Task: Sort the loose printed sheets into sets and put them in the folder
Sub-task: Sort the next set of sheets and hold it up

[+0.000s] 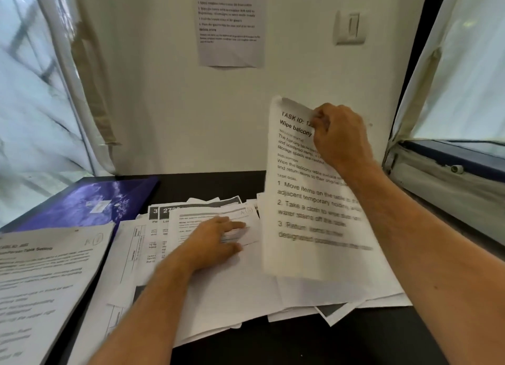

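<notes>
A messy pile of loose printed sheets covers the middle of the dark table. My right hand pinches the top edge of one printed sheet headed "Wipe balcony" and holds it lifted upright over the right side of the pile. My left hand lies flat on the pile with its fingers spread, pressing on a sheet. A purple folder lies shut at the back left of the table. A separate printed sheet rests at the front left, partly over the folder.
A wall stands right behind the table, with a printed notice taped to it and a light switch. Windows with white curtains flank both sides; a window ledge juts in at the right.
</notes>
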The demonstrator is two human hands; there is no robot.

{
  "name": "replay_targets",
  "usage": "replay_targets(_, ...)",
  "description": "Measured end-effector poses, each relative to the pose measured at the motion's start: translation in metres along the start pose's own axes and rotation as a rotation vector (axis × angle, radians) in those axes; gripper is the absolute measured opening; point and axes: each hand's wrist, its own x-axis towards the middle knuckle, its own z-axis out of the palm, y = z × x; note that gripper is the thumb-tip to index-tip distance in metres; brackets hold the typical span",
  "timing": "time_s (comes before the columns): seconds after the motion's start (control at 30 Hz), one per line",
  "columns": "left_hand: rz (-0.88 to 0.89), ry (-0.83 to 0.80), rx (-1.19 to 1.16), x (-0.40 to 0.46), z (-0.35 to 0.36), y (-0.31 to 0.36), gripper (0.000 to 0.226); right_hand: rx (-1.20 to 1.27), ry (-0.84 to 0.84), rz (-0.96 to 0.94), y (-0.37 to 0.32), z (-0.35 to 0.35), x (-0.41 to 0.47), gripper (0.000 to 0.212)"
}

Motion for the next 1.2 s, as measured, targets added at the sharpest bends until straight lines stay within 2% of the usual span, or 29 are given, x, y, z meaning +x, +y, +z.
replay_targets(0.2, 0.046, -0.132, -0.134, -0.013, -0.002, 0.023, 0.072, -0.016, -0.299, 0.200, 0.034, 0.029, -0.039, 0.018)
replay_targets(0.27, 0.031, -0.127, -0.153, -0.014, 0.000, 0.024, 0.060, 0.011, -0.351, 0.286, 0.045, 0.037, -0.060, 0.019)
replay_targets(0.33, 0.025, -0.092, -0.144, -0.014, -0.001, 0.022, 0.034, 0.078, -0.388, 0.392, 0.053, 0.042, -0.079, 0.017)
replay_targets(0.4, 0.022, -0.078, -0.129, -0.014, -0.002, 0.019, 0.034, 0.107, -0.399, 0.460, 0.058, 0.046, -0.096, 0.015)
replay_targets(0.53, -0.028, -0.137, -0.032, -0.007, -0.010, 0.022, 0.042, 0.033, -0.403, 0.362, 0.057, 0.051, -0.117, 0.016)
replay_targets(0.63, -0.112, -0.267, 0.143, 0.009, -0.022, 0.036, 0.034, 0.040, -0.436, 0.285, 0.048, 0.053, -0.119, 0.015)
replay_targets(0.7, -0.135, -0.235, 0.333, 0.024, -0.026, 0.053, 0.021, 0.056, -0.474, 0.267, 0.044, 0.053, -0.117, 0.024)
replay_targets(0.73, -0.141, -0.151, 0.374, 0.032, -0.026, 0.062, 0.017, 0.048, -0.509, 0.262, 0.043, 0.052, -0.117, 0.025)
replay_targets(0.8, -0.137, 0.036, 0.268, 0.052, -0.020, 0.076, 0.014, 0.016, -0.585, 0.249, 0.041, 0.050, -0.117, 0.022)
replay_targets(0.87, -0.151, 0.138, 0.069, 0.070, -0.010, 0.087, 0.024, -0.005, -0.638, 0.260, 0.040, 0.046, -0.117, 0.021)
replay_targets(1.03, -0.230, 0.221, -0.369, 0.078, 0.029, 0.092, 0.052, -0.031, -0.757, 0.265, 0.047, 0.038, -0.120, 0.018)
replay_targets(1.13, -0.251, 0.317, -0.465, 0.078, 0.037, 0.088, 0.064, -0.041, -0.744, 0.244, 0.050, 0.043, -0.120, 0.022)
replay_targets(1.2, -0.261, 0.309, -0.465, 0.082, 0.037, 0.084, 0.075, -0.029, -0.728, 0.238, 0.049, 0.047, -0.120, 0.022)
